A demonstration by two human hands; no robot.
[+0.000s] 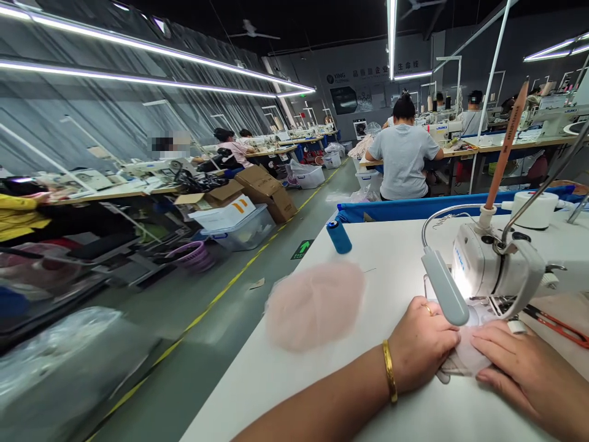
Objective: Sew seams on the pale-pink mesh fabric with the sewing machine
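Note:
A piece of sheer pale fabric (467, 357) lies on the bed of a white sewing machine (476, 261), under the lit needle area. My left hand (421, 344) is at the fabric's left edge, its fingers curled and pinching it. From the right, my right hand (515, 362) lies flat on the fabric, fingers stretched out. A grey lamp head (445, 288) hangs just above my left hand and hides part of the needle area. Farther left on the table is a round pile of sheer pink fabric (317, 306).
Orange-handled scissors (559, 325) lie right of the machine. A blue thread cone (339, 237) stands at the white table's (368, 387) far left corner; a white thread cone (534, 210) is behind the machine. Ahead, a person in a grey shirt (404, 161) sits at another machine. Boxes (264, 193) line the aisle.

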